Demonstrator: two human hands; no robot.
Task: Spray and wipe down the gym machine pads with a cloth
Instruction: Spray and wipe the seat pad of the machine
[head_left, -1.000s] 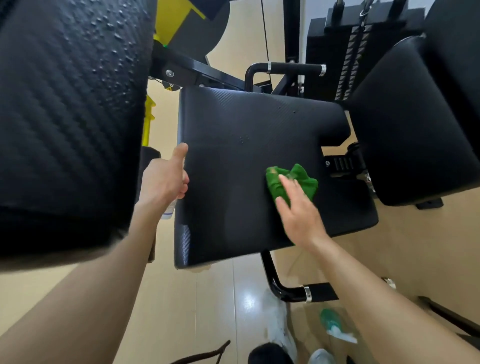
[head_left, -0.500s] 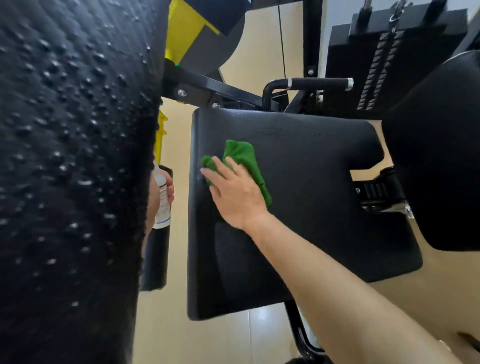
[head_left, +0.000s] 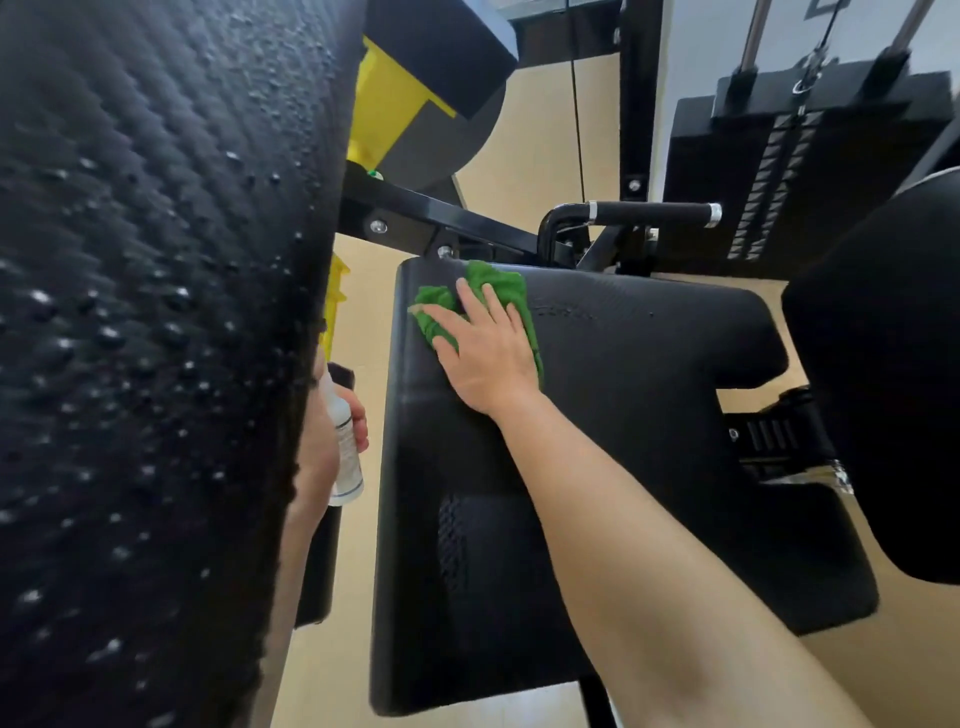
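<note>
Two hands are in view. The right hand (head_left: 488, 358), centre of the frame, lies flat with its fingers spread and straight, pressing down on one green cloth (head_left: 501, 288). The left hand (head_left: 316, 457), left of centre, is mostly hidden behind a pad; the fingers (head_left: 361, 423) that show are curled round one white spray bottle (head_left: 347, 462), which stands roughly upright.

Three black pads can be counted. The largest pad (head_left: 156, 338) fills the whole left side of the frame, and its textured skin is speckled with droplets (too many and too blurred to count). The seat pad (head_left: 649, 415) takes up the centre and lower middle, and the right forearm crosses over it from the lower right. The third pad (head_left: 883, 395) bulges in at the right edge, only partly seen.

In the upper right stands one black weight stack (head_left: 779, 171) with two chrome rods (head_left: 754, 36) rising from it. At the upper middle a yellow bracket (head_left: 387, 114) sits against the black frame. One black handle (head_left: 649, 213) with two chrome rings lies level just beyond the seat pad's far edge.

The cloth is bunched on the seat pad's upper left corner, partly under the right hand's fingers and palm and touching the pad. The bottle hangs in the gap between the largest pad and the seat pad, above pale flooring (head_left: 524, 156).
</note>
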